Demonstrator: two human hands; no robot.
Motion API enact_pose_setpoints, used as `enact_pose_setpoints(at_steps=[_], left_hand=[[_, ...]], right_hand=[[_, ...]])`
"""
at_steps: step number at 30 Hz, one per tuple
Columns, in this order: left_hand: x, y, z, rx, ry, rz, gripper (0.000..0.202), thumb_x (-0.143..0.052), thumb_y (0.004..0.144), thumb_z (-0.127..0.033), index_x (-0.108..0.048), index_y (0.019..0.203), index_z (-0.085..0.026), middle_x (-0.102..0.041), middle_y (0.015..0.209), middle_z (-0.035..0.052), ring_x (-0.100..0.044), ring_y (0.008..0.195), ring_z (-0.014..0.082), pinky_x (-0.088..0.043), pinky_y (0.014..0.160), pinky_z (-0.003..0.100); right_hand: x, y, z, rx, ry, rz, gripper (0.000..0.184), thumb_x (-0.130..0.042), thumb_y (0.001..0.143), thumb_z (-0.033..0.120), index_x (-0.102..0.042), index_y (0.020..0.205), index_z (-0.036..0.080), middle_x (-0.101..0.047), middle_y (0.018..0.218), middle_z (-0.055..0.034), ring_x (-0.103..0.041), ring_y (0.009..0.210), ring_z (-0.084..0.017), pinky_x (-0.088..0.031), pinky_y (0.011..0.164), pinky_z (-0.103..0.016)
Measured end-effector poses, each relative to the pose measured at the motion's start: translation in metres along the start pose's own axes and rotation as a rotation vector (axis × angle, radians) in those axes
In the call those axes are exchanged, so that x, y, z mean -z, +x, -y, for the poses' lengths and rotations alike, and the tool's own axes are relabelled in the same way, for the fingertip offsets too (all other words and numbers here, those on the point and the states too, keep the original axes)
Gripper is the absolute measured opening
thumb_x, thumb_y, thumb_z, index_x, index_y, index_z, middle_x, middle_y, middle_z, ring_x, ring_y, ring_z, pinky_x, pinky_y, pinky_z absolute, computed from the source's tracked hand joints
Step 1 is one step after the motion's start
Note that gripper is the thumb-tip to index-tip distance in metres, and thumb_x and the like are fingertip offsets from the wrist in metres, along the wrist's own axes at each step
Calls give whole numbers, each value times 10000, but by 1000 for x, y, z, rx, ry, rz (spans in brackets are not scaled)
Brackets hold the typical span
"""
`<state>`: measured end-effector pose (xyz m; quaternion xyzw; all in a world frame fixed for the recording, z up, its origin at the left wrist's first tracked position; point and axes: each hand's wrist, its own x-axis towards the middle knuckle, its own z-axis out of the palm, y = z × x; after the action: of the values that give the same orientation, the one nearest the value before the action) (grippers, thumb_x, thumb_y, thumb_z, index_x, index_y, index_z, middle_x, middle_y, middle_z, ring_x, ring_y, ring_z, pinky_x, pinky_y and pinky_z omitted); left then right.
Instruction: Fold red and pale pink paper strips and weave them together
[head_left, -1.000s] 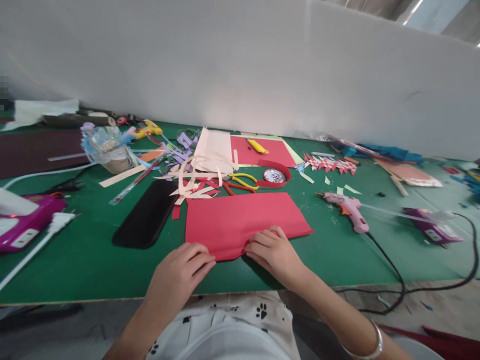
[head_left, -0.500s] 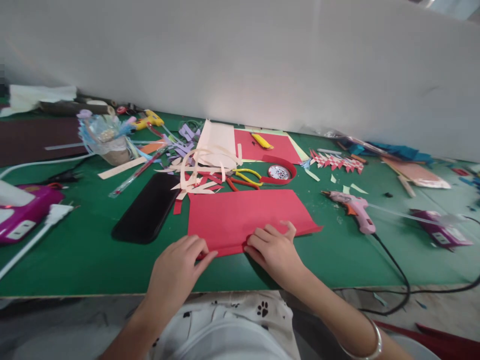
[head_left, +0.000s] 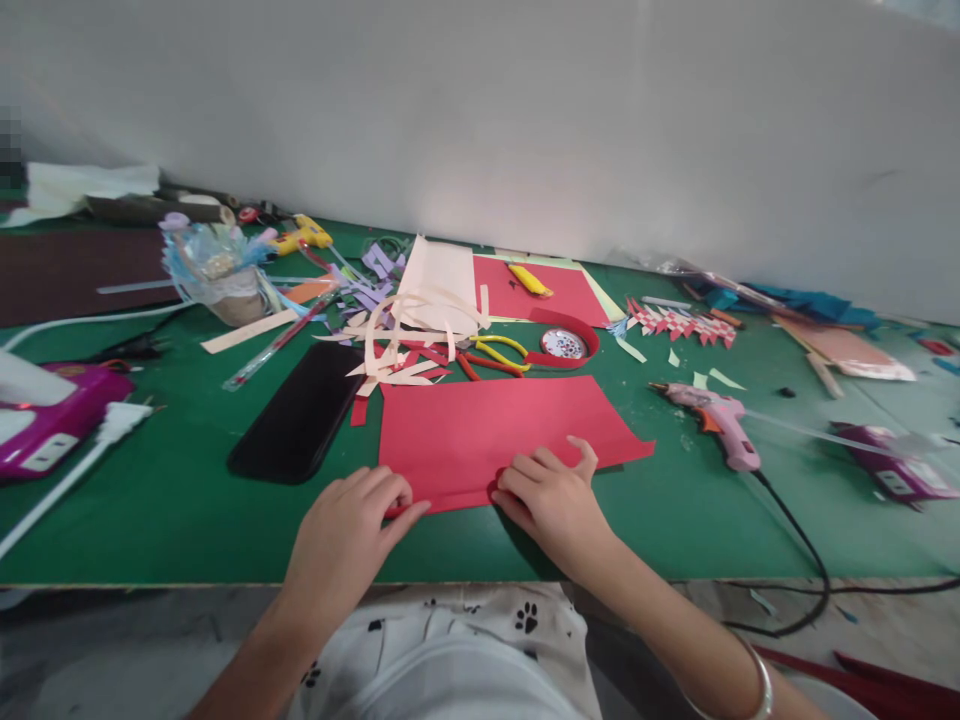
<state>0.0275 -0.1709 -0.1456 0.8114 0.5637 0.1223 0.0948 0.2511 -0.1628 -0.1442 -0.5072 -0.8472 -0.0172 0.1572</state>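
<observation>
A sheet of red paper [head_left: 480, 430] lies in front of me, its near edge folded up in a narrow strip. My left hand [head_left: 352, 530] grips the near left corner, thumb stretched along the fold and fingers curled over it. Farther right along the same edge, my right hand [head_left: 551, 500] pinches the fold, with one finger raised. The paper's right end lifts slightly off the table. To the left of the sheet lies a black phone [head_left: 300, 412]; behind it are cream and red paper strips [head_left: 405, 372] and pliers with yellow and orange handles [head_left: 499, 350].
On the green table [head_left: 600, 540], a pink glue gun [head_left: 716, 420] with a trailing cord rests at right. Purple power strips [head_left: 60, 410] sit at both sides. A yellow cutter [head_left: 531, 281] lies on paper sheets behind, near a red tape roll [head_left: 564, 345]. A wrapped bundle [head_left: 225, 270] stands back left.
The view has shifted slightly. Both hands keep nearly the same places on the folded edge of the red paper.
</observation>
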Motion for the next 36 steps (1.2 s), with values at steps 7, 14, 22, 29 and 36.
enact_pose_setpoints(at_steps=[7,14,22,29,36], left_hand=[[7,-9,11,40,18,-93,308,-459,829,-430,-524,643,-193,-548,704,-1,-519,645,146,-314,606,280],[8,-11,20,101,-76,-25,220,-455,833,-381,-567,782,-199,-573,796,17,-559,735,172,-386,628,278],[-13,-14,-26,-288,185,-188,370,-331,837,-69,-583,1069,-209,-604,995,55,-551,871,185,-383,764,332],[-25,-12,-61,-330,184,-175,375,-424,856,-405,-562,1135,-197,-626,1022,38,-519,890,190,-339,867,354],[-30,-11,-68,-249,221,-105,532,-445,791,-565,-505,1226,-265,-600,1012,49,-499,888,202,-296,914,413]], right_hand=[[-3,-2,-1,-12,17,-21,215,-490,852,255,-576,661,209,-601,629,30,-486,673,-125,-88,928,-445],[-5,-2,-2,-17,29,-39,200,-507,838,252,-570,653,211,-598,628,42,-492,670,-120,-69,940,-445],[-5,-3,-1,-29,52,-21,167,-536,821,249,-570,664,207,-602,629,38,-495,682,-127,-48,939,-460],[1,-8,-17,-77,165,21,154,-547,819,318,-583,709,217,-627,685,37,-530,726,-132,-88,940,-419],[12,-30,-59,-183,148,14,241,-474,861,321,-593,681,212,-637,690,24,-551,707,-137,-109,904,-413]])
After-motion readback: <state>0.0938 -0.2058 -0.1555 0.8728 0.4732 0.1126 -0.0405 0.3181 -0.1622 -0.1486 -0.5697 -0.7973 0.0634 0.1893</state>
